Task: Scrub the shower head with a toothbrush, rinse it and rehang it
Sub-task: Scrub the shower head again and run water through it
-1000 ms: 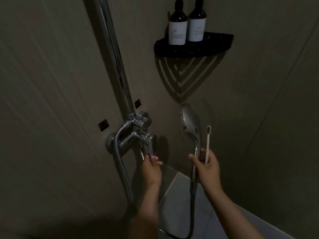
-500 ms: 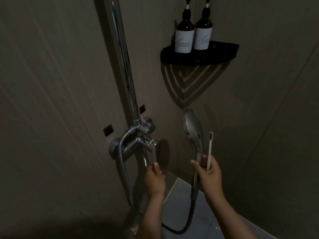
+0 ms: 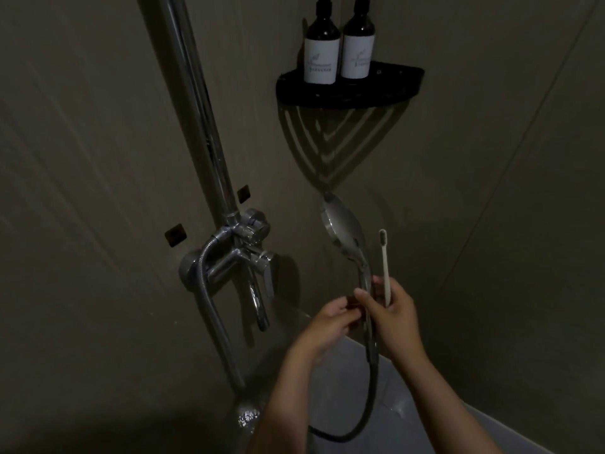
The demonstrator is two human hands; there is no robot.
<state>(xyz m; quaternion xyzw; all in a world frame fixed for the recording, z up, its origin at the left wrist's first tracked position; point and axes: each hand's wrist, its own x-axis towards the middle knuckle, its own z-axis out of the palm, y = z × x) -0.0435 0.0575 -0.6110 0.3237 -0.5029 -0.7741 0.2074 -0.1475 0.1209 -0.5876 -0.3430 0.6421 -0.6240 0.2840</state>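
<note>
My right hand [image 3: 397, 317] held the shower head [image 3: 343, 231] by its handle, standing up, with the toothbrush [image 3: 385, 267] pinched in the same hand. My left hand [image 3: 330, 322] was just beside it at the handle. I could not tell if it gripped. To scrub well, I think one hand should take the brush alone. The tap [image 3: 242, 257] stuck out on the left and the shelf [image 3: 350, 93] hung above, so small strokes looked safest.

Shower head [image 3: 343, 227]: chrome silver. Toothbrush [image 3: 385, 267]: white handle, grey bristles. Two bottles [image 3: 339, 44]: dark brown, white labels. Shelf [image 3: 393, 83]: black. Walls [image 3: 82, 142]: plain beige-grey.
</note>
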